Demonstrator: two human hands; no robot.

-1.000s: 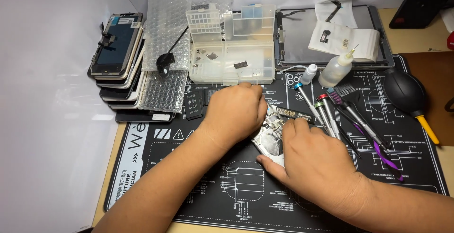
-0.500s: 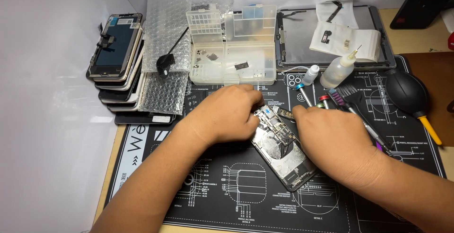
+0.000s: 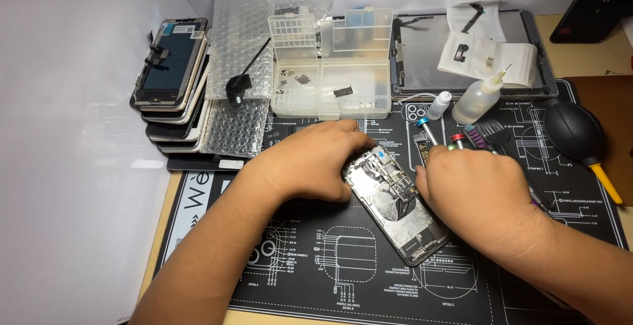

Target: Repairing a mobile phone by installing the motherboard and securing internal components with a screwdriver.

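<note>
On the black printed rubber work mat [image 3: 316,265], the opened phone chassis [image 3: 395,203], shiny metal inside, runs diagonally, upper left to lower right. The left hand [image 3: 310,160] curls over its top end; the right hand [image 3: 481,196] grips its right edge.

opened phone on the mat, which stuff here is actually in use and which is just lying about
In use: opened phone body with bare silver insides, left hand, right hand, black printed work mat.

Lying about: stack of phone screens, clear plastic parts box, black rubber air blower, clear squeeze bottle.
</note>
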